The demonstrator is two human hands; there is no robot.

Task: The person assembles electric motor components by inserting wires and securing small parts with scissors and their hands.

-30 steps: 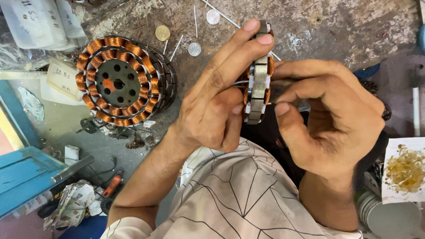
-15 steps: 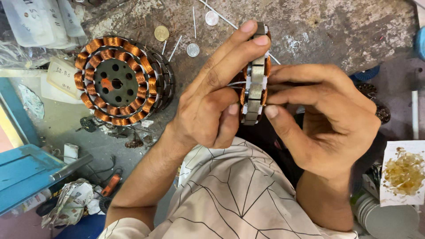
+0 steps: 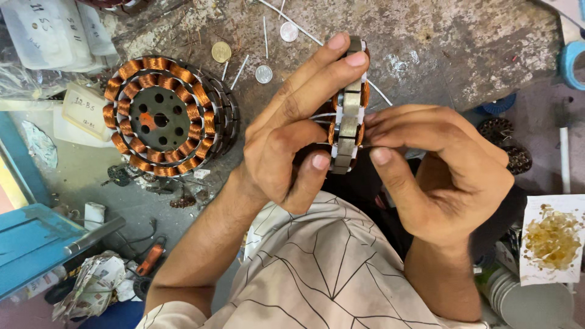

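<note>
My left hand (image 3: 292, 134) grips a round motor stator (image 3: 347, 116) edge-on, with fingers over its top rim and thumb under it. The stator shows a grey laminated steel rim, white insulation and copper windings. My right hand (image 3: 445, 170) pinches at the stator's right side with thumb and fingertips; what lies between them is hidden. A second wound stator (image 3: 161, 116), copper coils around a dark hub with holes, lies flat on the worn workbench (image 3: 426, 49) to the left.
Coins (image 3: 221, 52) and thin metal pins (image 3: 265, 36) lie on the bench top. Labelled plastic bags (image 3: 55, 36) sit at the upper left. A blue box (image 3: 30, 250) is lower left. White paper with amber scraps (image 3: 551, 237) lies at right, a blue tape roll (image 3: 573, 64) upper right.
Both hands and the held stator shifted slightly; my right thumb and fingers have closed in nearer to the stator's right side. The stator on the bench has not moved.
</note>
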